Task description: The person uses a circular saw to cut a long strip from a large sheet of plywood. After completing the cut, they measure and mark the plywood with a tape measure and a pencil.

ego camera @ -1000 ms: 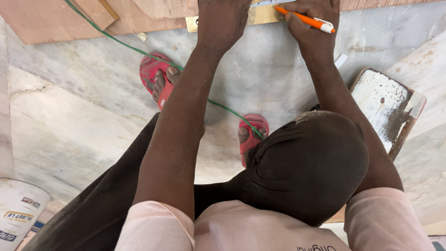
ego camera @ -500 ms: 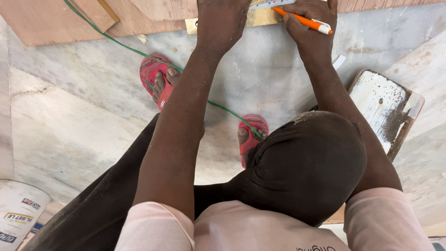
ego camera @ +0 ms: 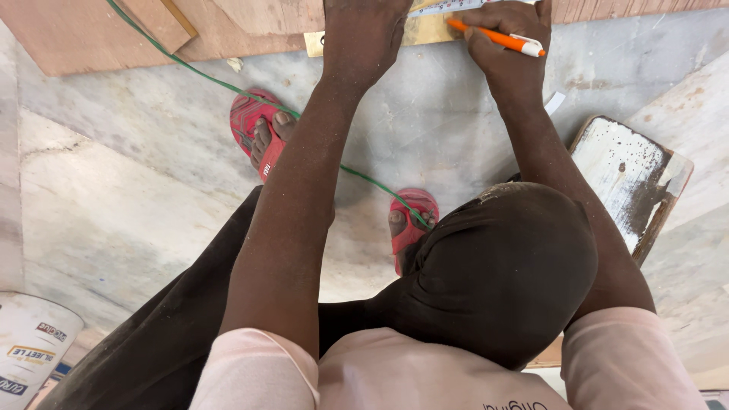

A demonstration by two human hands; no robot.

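We count two hands at the far edge of the scene. The left hand [ego camera: 363, 34] lies flat, palm down, pressing on a yellowish strip [ego camera: 425, 30] of wood that lies against the plywood boards [ego camera: 91, 34]; its fingers run out of view, so we cannot tell their spread. The right hand [ego camera: 505, 42], just to the right, has its fingers clamped together round one orange pen [ego camera: 493, 36] with a white cap end, its tip resting on the strip beside a ruler [ego camera: 444, 7] at the far edge. Nearer, we see two red sandals: the left sandal [ego camera: 254, 129] and the right sandal [ego camera: 414, 220], with one green cord [ego camera: 228, 83] crossing the marble floor [ego camera: 114, 205] between them. One white paint-stained board [ego camera: 630, 182] lies at right. One white bucket [ego camera: 30, 349] stands near left; we cannot see what is in it.
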